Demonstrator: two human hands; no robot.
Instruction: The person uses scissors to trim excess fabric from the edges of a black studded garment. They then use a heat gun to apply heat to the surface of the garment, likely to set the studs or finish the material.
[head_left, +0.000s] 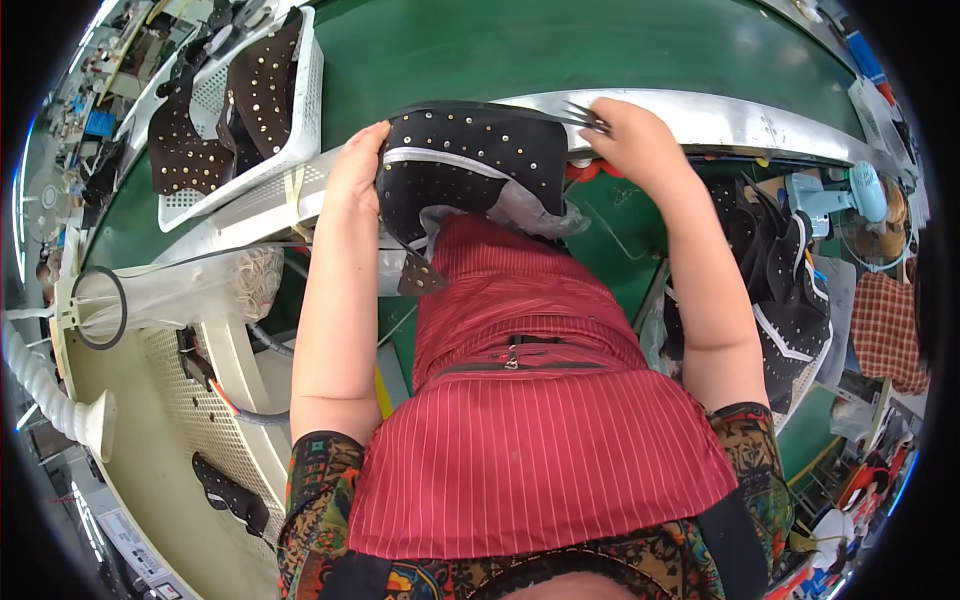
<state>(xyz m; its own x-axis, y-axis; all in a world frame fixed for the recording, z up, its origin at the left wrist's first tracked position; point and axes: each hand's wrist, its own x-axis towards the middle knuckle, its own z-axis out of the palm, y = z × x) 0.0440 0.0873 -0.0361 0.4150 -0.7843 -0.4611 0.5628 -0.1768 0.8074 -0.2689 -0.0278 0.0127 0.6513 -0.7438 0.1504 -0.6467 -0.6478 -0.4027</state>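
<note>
Studded blk piece (pixel 470 140), upper ctr: prob. soft, light.
L grip (pixel 357 168) holds left edge, prob. gd spot; R grip (pixel 632 140) holds dark pointed tool (pixel 590 121).

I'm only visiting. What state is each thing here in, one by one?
Left hand: closed on the left edge of the black studded piece
Right hand: closed around a slim pointed tool
Slim pointed tool: prongs apart
Black studded piece: held, curved
White basket: holding dark studded pieces
Blue fan: running or not, cannot tell
Red striped apron: worn, creased
</note>
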